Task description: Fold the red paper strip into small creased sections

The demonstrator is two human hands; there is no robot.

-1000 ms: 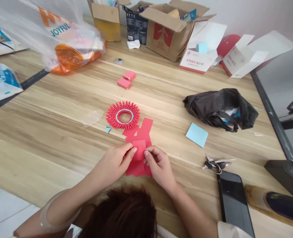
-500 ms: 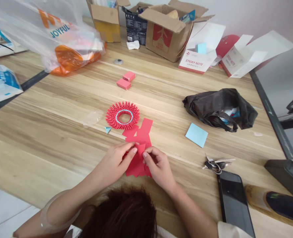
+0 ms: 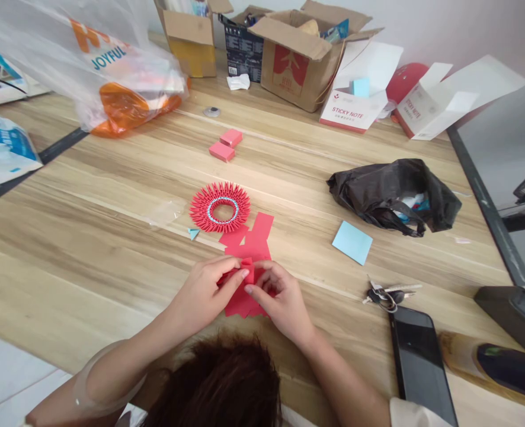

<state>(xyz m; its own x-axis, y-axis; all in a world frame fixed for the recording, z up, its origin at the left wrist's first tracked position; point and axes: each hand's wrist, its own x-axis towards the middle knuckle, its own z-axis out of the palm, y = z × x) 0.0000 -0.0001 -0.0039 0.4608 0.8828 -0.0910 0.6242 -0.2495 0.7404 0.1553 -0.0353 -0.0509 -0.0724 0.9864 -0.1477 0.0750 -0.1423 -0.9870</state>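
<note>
Small red paper piece pinched mid-fold between left hand and right hand, fingers clamped on it, above loose red sheets on the table, near the red paper ring. Next, judging by this: crease pressed flat.

Left hand and right hand pinch a small folded red paper piece between fingertips, over a loose pile of red paper slips on the wooden table. Red folded-paper ring with blue inner edge sits just beyond the pile. Blue sticky note, keys and phone lie to the right, well apart.
</note>
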